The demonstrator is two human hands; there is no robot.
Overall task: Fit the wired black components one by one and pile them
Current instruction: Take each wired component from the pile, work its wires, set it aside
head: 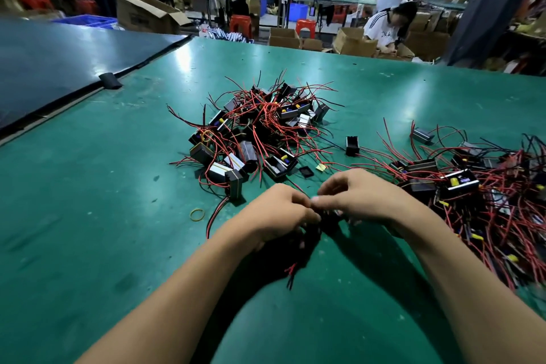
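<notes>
Both hands meet low in the middle, just above the green counter (88, 186). The left hand (280, 213) and the right hand (363, 195) each curl their fingers (326, 196) round one small black part (328, 221). The part sits right between the two sets of fingertips, and the hands hide most of it. It is blurry, so I cannot tell which way its long side runs. Its red and black wires (291, 270) come out under the left hand and point back toward the person.

Behind the hands lies a big pile (260, 130) of the same black parts with tangled red wires. Another pile (472, 186) lies to the right, close beside the right arm. A yellow rubber band (197, 214) lies flat on the counter, left of the left hand. A small black lid (306, 171) lies alone between the hands and the big pile.
</notes>
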